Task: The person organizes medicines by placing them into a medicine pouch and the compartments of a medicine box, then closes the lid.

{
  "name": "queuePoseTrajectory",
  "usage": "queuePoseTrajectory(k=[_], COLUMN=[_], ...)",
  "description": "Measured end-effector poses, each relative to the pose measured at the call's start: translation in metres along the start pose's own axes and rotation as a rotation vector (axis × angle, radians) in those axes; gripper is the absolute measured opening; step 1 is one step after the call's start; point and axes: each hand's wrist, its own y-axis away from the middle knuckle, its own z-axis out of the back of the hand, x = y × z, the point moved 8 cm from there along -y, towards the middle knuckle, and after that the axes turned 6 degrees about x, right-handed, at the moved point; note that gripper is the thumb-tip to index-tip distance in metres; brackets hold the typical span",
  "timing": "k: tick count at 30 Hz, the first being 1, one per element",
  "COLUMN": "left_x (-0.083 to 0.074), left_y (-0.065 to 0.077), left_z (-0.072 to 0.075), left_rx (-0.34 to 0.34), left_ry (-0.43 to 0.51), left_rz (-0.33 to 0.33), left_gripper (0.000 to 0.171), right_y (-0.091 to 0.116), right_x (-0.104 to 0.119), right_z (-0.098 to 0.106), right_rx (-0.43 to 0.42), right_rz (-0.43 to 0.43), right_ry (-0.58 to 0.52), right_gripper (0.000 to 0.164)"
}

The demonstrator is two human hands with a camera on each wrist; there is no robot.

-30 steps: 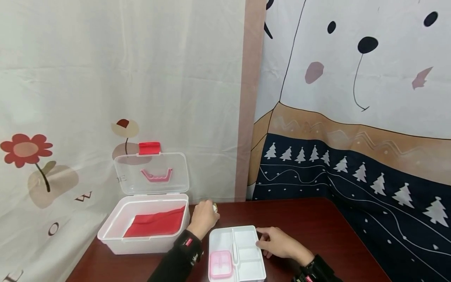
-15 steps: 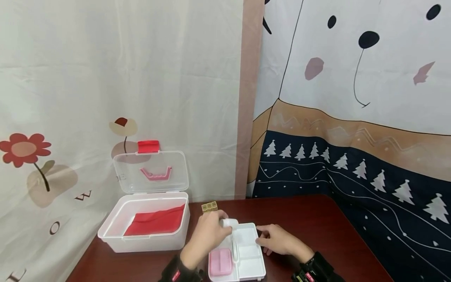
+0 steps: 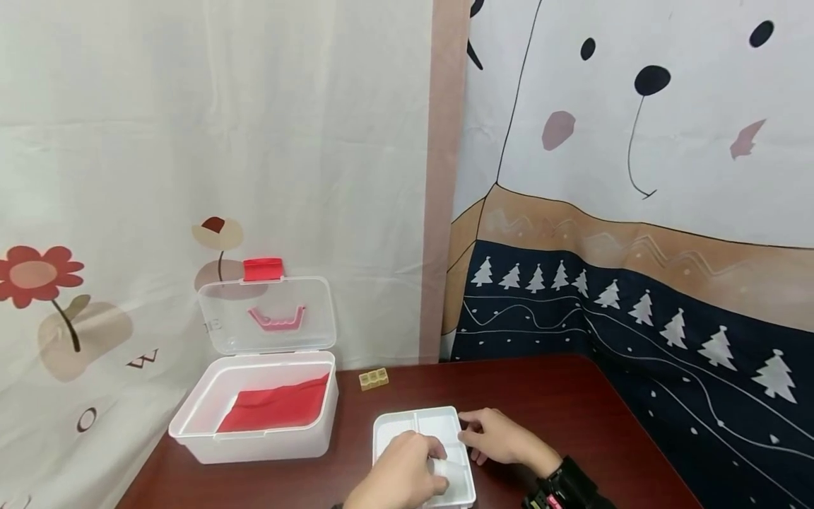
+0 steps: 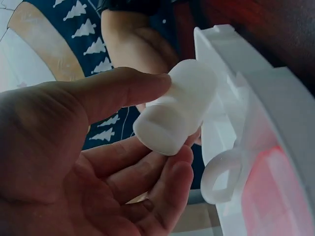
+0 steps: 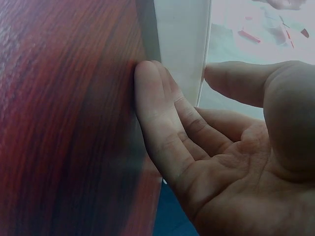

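My left hand [image 3: 397, 472] holds a small white plastic bottle [image 4: 189, 91] between thumb and fingers, tilted over the right-hand compartments of a white divided box [image 3: 439, 423]. In the left wrist view its narrower rounded end points back toward the palm. A pink compartment piece [image 4: 275, 191] and a white loop [image 4: 220, 177] show in the box there; in the head view my left hand hides the pink piece. My right hand [image 3: 502, 440] steadies the box's right side, thumb at the rim [image 5: 205, 78] and fingers along the outer wall.
A clear lidded case [image 3: 263, 445] stands open at left with red cloth [image 3: 280, 405] inside. Near the table's back edge lies a small gold block with several sections [image 3: 373, 379]. The dark red table [image 3: 540, 396] meets printed curtains behind.
My left hand has come from beside the gold block, over the box's far left part, to its right compartments, carrying the white bottle. The gold block came into full view. My right hand stays put.
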Motion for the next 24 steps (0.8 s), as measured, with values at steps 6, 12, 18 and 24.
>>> queuePoseTrajectory(k=[6,12,18,24], left_x=[0.001,-0.004,-0.009,-0.012], left_y=[-0.001,-0.002,-0.001,0.0], left_z=[-0.016,-0.027,-0.035,-0.03], left_rx=[0.026,0.001,-0.064,-0.014], left_ry=[-0.032,-0.166,-0.313,-0.316], left_rz=[0.011,-0.079,-0.224,-0.153], left_gripper=[0.023,0.024,0.017,0.017], right_y=[-0.001,-0.002,-0.001,0.0], right_x=[0.001,-0.001,0.0,-0.001], right_z=[0.001,-0.001,-0.001,-0.001], right_rx=[-0.008,-0.014,-0.022,-0.022], right_rz=[-0.001,-0.012,0.0,-0.008], right_ry=[0.009,-0.001,0.001,0.003], right_gripper=[0.053,0.053,0.054,0.053])
